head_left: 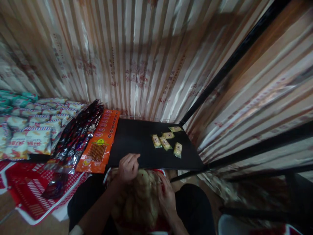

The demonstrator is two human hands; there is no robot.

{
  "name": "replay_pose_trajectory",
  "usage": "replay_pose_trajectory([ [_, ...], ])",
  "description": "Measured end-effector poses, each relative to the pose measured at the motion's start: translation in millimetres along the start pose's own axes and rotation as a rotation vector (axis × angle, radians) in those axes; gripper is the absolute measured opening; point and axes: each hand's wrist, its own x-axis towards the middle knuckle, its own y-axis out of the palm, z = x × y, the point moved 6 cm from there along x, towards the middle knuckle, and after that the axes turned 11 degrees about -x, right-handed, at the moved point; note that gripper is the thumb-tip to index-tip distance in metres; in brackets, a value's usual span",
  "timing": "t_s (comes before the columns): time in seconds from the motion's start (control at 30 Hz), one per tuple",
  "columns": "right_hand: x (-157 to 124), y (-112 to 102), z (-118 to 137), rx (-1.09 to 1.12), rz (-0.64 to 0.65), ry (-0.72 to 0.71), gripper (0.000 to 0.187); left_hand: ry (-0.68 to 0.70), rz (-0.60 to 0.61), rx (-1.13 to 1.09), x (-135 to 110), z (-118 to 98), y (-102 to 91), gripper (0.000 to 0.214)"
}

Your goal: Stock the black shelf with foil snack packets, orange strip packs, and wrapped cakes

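Note:
A large bag of small yellow snack packets [138, 202] rests on my lap at the bottom centre. My left hand [127, 167] sits at the bag's top edge with its fingers curled, near the front of the black shelf [137, 140]. My right hand [167, 195] presses against the bag's right side, fingers bent into it. Several small yellow packets [166, 141] lie scattered on the right part of the black shelf, apart from both hands.
Orange snack packs [101, 142] and dark shiny packs [78, 133] lie in rows left of the black area. White and blue snack bags [31, 130] fill the far left. A red basket [29, 192] sits lower left. Striped curtain and black shelf bars surround the space.

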Motion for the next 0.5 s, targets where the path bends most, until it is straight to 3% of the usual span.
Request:
replay_pose_trajectory([
  [0.13, -19, 10, 6, 0.030, 0.096, -0.112, 0.032, -0.069, 0.145, 0.051, -50, -23, 28.6, 0.033],
  [0.23, -20, 23, 6, 0.020, 0.151, -0.072, 0.032, -0.140, 0.250, 0.142, -81, -24, 49.0, 0.036],
  [0.4, -22, 41, -2, 0.048, 0.176, 0.041, 0.035, -0.194, 0.140, 0.332, -107, -16, 58.2, 0.038],
  [0.5, -23, 42, -6, 0.095, 0.154, 0.070, 0.037, -0.205, 0.078, 0.442, -119, -11, 56.0, 0.038],
])
